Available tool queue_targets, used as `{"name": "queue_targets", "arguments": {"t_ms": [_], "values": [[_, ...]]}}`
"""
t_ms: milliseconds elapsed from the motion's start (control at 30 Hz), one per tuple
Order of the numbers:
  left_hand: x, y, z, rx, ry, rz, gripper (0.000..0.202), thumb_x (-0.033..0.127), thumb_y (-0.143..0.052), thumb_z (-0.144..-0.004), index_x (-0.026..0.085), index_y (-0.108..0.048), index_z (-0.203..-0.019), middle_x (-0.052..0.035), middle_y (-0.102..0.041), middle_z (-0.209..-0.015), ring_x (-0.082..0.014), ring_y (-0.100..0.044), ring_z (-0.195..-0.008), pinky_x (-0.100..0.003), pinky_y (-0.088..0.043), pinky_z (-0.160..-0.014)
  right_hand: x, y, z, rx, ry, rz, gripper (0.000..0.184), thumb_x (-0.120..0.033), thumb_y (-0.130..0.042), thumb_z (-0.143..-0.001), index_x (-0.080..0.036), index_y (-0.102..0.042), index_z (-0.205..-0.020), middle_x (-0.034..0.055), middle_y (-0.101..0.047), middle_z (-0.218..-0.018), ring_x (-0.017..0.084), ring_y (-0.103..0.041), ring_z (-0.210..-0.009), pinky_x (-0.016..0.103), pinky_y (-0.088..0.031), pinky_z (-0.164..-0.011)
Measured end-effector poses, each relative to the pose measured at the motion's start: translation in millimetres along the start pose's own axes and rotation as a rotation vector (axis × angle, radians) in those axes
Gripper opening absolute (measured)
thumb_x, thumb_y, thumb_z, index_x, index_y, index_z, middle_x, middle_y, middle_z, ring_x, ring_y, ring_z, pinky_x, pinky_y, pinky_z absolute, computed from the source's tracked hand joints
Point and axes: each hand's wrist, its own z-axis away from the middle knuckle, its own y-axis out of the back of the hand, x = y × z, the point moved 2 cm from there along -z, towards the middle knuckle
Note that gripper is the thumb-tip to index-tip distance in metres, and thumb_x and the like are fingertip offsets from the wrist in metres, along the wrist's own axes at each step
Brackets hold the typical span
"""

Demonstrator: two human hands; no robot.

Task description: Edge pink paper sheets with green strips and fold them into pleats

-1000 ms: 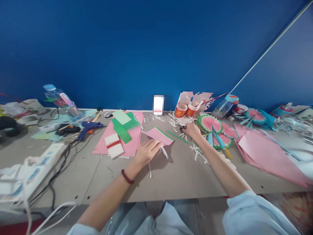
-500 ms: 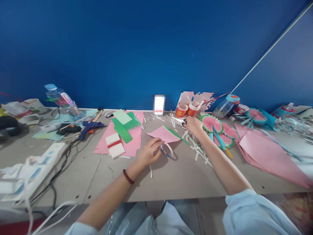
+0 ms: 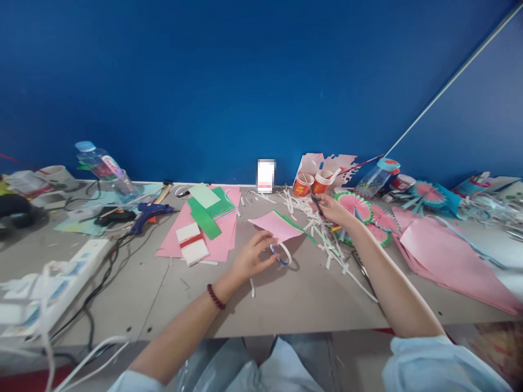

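Observation:
My left hand [image 3: 255, 255] is closed around the near side of a thin white roll of tape [image 3: 291, 253] with blue print inside its ring. Just behind these fingers lies a curled pink sheet of paper [image 3: 278, 224] with a green edge. Farther right, my right hand [image 3: 332, 208] grips scissors [image 3: 317, 206] by their dark handles. They appear edge-on in front of the red paper cups [image 3: 303, 185], so how far the blades stand apart is hidden. White paper strips [image 3: 327, 247] are scattered below that hand.
Watermelon-patterned paper fans [image 3: 353, 206] lie right of the strips, with pink sheets [image 3: 457, 258] beyond. Left are green paper [image 3: 207, 220], a red-banded white bundle [image 3: 192, 243], a blue glue gun [image 3: 150, 213] and a power strip [image 3: 67, 283]. A phone [image 3: 266, 175] stands at the wall.
My right hand has turned the scissors from lying sideways to pointing up and away. My right forearm has shifted right, uncovering a long metal-looking item. The tape roll has moved slightly right.

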Motion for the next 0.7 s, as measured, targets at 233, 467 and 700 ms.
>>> {"name": "queue_targets", "arguments": {"t_ms": [233,467,700], "values": [[3.1,4.5,-2.4,0.026,0.008,0.007,0.033,0.021,-0.057,-0.084,0.023,-0.057,-0.117,-0.0086,-0.056,-0.115,-0.0198,-0.056,-0.109,-0.037,-0.049,-0.095,7.5,-31.6,71.0,-0.531,-0.028,-0.402,0.046,-0.062,-0.064,-0.072,-0.019,-0.052,-0.082,0.0019,-0.061,-0.076,0.010,-0.053,-0.056,0.023,-0.041,-0.049],[2.3,2.4,-1.5,-0.030,0.130,0.091,0.076,0.042,-0.073,-0.074,0.025,-0.034,-0.137,-0.0123,-0.048,-0.126,-0.0259,-0.053,-0.113,-0.045,-0.047,-0.097,32.3,-100.4,116.6,-0.285,-0.089,-0.694,0.047,-0.053,-0.072,-0.069,-0.022,-0.047,-0.093,0.0033,-0.060,-0.091,0.014,-0.058,-0.072,0.025,-0.045,-0.056],[2.9,-1.3,0.7,-0.077,0.169,0.144,0.090,0.043,-0.076,-0.069,0.025,-0.024,-0.141,-0.0149,-0.040,-0.133,-0.0298,-0.047,-0.119,-0.050,-0.043,-0.100,24.3,-131.3,130.1,-0.309,-0.054,-0.833,0.045,-0.046,-0.076,-0.068,-0.025,-0.046,-0.094,0.0027,-0.057,-0.096,0.021,-0.059,-0.097,0.039,-0.050,-0.084]]}}
